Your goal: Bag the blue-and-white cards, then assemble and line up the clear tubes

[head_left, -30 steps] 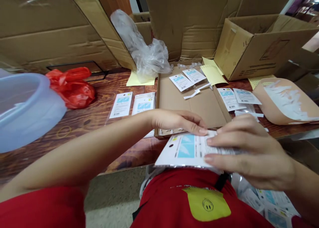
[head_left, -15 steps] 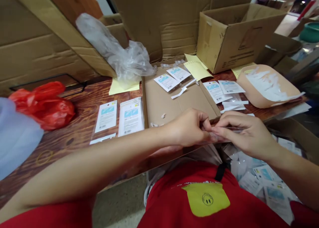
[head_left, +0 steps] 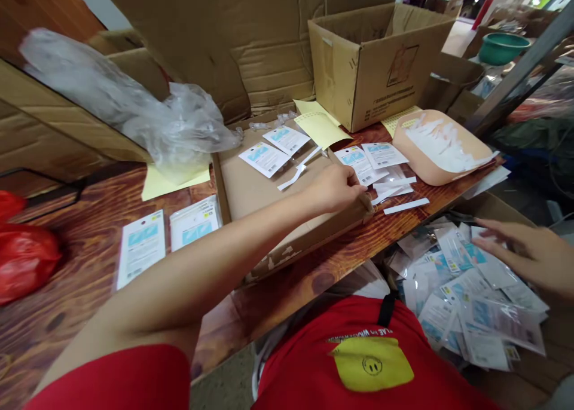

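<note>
Reaching right, your right hand [head_left: 531, 256] hovers palm down, fingers spread, over the packet pile [head_left: 470, 296] below the table edge, touching or just above the top packets; can't tell which. Your left hand [head_left: 334, 187] rests loosely curled at the right rim of the flat cardboard tray [head_left: 251, 186], holding nothing visible. White strips [head_left: 394, 190] lie just beside it. Two packets [head_left: 168, 233] sit left of the tray, clear bag [head_left: 134, 108] behind.

Red bag [head_left: 22, 257], clear plastic bag [head_left: 179, 123] (crumpled), green basin [head_left: 502, 47].
</note>
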Action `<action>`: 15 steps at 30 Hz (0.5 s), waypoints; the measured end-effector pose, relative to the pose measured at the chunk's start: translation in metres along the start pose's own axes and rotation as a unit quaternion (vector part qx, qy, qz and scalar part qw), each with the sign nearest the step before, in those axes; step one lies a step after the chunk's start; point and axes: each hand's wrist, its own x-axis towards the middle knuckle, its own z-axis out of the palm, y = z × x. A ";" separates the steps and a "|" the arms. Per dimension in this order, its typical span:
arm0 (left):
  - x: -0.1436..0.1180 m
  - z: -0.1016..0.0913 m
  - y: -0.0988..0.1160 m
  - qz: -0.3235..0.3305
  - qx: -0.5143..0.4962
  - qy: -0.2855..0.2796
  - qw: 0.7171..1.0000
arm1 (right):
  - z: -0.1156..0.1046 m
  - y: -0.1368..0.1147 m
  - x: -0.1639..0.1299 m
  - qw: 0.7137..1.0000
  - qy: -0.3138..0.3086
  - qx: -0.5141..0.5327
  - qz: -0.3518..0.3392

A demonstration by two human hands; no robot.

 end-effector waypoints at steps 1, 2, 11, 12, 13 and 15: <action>0.001 0.001 0.006 -0.001 0.014 -0.013 1.000 | 0.010 -0.007 0.022 0.997 -0.039 -0.043 -0.060; 0.000 0.001 0.012 0.000 0.027 -0.027 0.999 | 0.021 -0.016 0.046 0.989 -0.029 -0.082 -0.117; -0.046 -0.020 0.008 0.047 0.045 -0.006 0.998 | 0.088 -0.027 0.192 0.901 -0.151 -0.316 -0.256; -0.051 -0.023 0.003 0.061 0.051 0.019 0.997 | 0.083 -0.031 0.195 0.903 -0.149 -0.308 -0.260; -0.056 -0.027 -0.003 0.081 0.066 0.061 0.993 | 0.075 -0.037 0.196 0.907 -0.134 -0.303 -0.261; -0.065 -0.032 -0.011 0.138 0.125 0.177 0.967 | 0.057 -0.062 0.193 0.912 -0.087 -0.302 -0.264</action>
